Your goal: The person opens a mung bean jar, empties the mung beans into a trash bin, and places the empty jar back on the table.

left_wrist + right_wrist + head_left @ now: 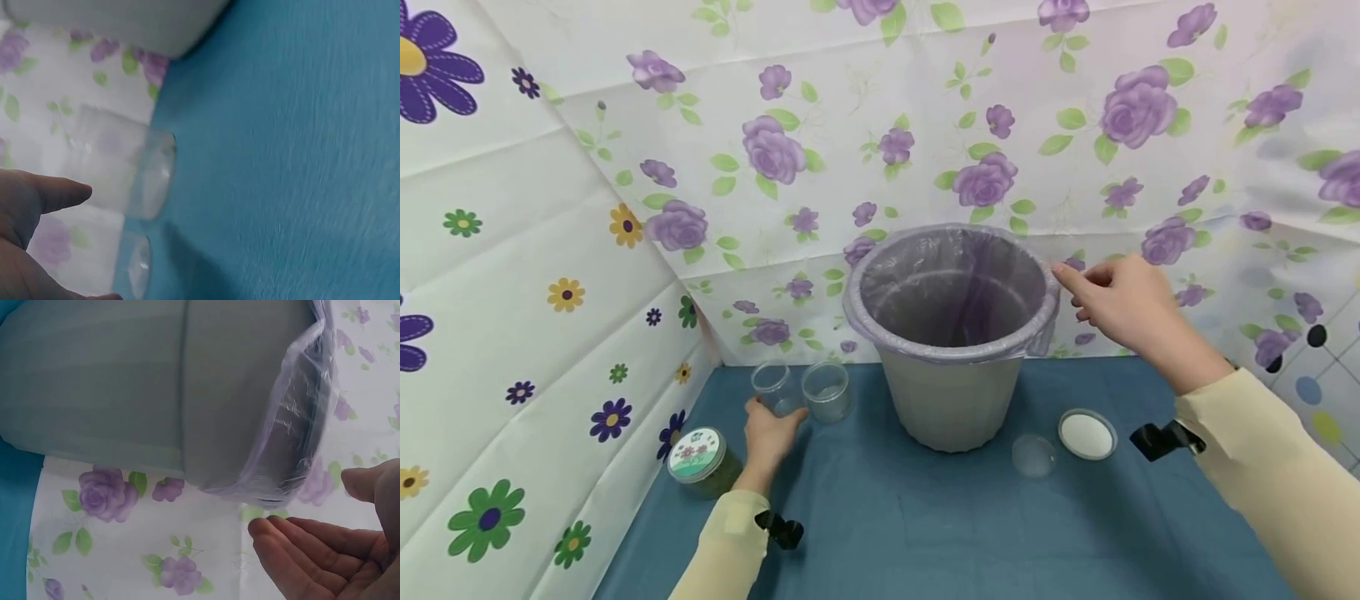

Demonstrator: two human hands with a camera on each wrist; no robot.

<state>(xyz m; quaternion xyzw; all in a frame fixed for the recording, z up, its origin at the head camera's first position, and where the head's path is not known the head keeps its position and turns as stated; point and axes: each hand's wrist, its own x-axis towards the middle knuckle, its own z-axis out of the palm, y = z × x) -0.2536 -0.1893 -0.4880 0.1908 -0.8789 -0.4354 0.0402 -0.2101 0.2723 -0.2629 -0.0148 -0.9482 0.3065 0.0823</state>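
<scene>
My left hand (pixel 772 433) is at the left one of two clear jars, thumb and fingers spread to either side of that jar (pixel 772 379). In the left wrist view the thumb stands away from it; whether the fingers touch it I cannot tell. The other clear jar (pixel 125 162) stands upright just to the right. A grey bin (pixel 951 400) lined with a thin purplish plastic bag (pixel 880 325) stands at the back centre, the bag folded over its rim. Beside the bin's right rim, my right hand (pixel 331 556) holds nothing, its fingers slightly bent and thumb apart.
A lidded jar (pixel 700 462) with a flowered label and dark greenish contents stands left of my left forearm. Right of the bin lie a small clear round piece (pixel 1033 456) and a round container (pixel 1087 435) showing white inside. Blue cloth (pixel 925 533) covers the table; flowered sheets (pixel 820 100) hang behind.
</scene>
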